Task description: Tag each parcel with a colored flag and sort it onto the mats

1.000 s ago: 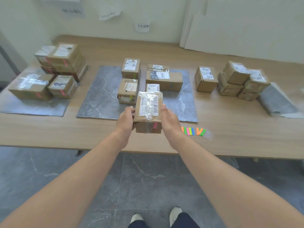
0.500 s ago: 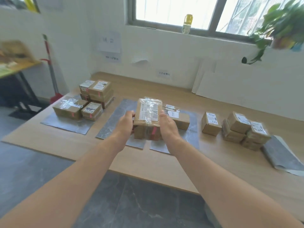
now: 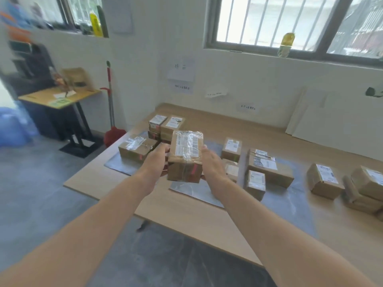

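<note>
Left hand (image 3: 154,162) and right hand (image 3: 211,164) clamp the parcel (image 3: 185,156) from either side, palms flat on its side faces, fingers partly curled round the far edges; nothing else held. Parcel is in the air over the worktop (image 3: 186,216), above the gap between the left mat (image 3: 122,167) and the middle mat (image 3: 199,192), label side up, long axis away from the person. Red flag (image 3: 193,169) shows on its near face, so tagging looks done; step in hand is most likely the sort. The stack (image 3: 149,137) on the left mat carries red marks too, so that mat reads as the target, a guess from colour match only. To do it well: keep both palms square so the taped, slick wrap doesn't slip, carry it level, pick a bare patch of mat or a flat box top, and lower until the base sits fully before letting go. Don't nudge the stack; its boxes sit close together and are two layers deep at the back. Keep the flagged face outward so the colour stays readable. Middle-mat boxes (image 3: 267,168) and the untidy pile (image 3: 356,185) further right stay clear of the path.
</note>
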The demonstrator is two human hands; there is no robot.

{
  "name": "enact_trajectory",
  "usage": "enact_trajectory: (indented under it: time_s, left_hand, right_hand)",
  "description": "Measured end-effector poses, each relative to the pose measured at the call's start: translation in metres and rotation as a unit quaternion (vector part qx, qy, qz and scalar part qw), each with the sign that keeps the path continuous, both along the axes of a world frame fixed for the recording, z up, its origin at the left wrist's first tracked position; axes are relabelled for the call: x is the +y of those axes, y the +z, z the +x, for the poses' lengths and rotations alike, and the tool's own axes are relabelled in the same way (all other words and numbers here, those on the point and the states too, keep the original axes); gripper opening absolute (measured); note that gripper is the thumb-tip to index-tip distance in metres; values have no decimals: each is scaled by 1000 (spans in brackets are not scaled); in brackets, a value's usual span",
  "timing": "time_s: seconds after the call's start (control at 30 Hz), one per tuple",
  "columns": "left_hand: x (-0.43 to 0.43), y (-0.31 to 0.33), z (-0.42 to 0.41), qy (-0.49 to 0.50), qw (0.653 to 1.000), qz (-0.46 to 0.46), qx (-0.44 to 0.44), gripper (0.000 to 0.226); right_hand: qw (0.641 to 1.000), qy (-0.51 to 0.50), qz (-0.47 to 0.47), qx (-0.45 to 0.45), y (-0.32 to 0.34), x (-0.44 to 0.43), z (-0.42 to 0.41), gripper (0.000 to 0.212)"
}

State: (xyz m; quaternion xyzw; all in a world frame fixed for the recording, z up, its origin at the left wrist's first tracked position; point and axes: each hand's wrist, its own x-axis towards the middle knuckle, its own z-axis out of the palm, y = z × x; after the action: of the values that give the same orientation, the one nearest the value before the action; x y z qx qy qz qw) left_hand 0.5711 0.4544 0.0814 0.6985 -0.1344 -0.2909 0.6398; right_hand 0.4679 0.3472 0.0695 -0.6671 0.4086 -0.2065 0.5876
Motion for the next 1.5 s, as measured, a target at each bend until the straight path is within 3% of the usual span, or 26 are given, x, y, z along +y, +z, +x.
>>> enact_trajectory:
  time_s: [0.3, 0.43, 0.7, 0.9, 1.07, 1.5]
  left_hand:
    - [63, -28, 167, -21, 998, 46, 26, 34]
    - [72, -37, 219, -52, 996, 56, 41, 34]
    - [48, -70, 314, -46, 995, 73, 59, 32]
    - [0, -99, 386, -47, 991, 112, 52, 34]
    - [-37, -106, 424, -56, 988, 125, 70, 32]
    - [-118, -159, 443, -187, 950, 201, 151, 26]
  right_hand:
    - [999, -17, 49, 13, -42, 64, 164, 41]
    - [998, -28, 51, 20, -55, 71, 216, 47]
    - [997, -30, 54, 47, -93, 42, 310, 31]
    - [995, -24, 84, 43, -132, -1, 388, 38]
    - [994, -35, 92, 50, -151, -32, 419, 39]
    - [964, -209, 130, 98, -192, -86, 415, 31]
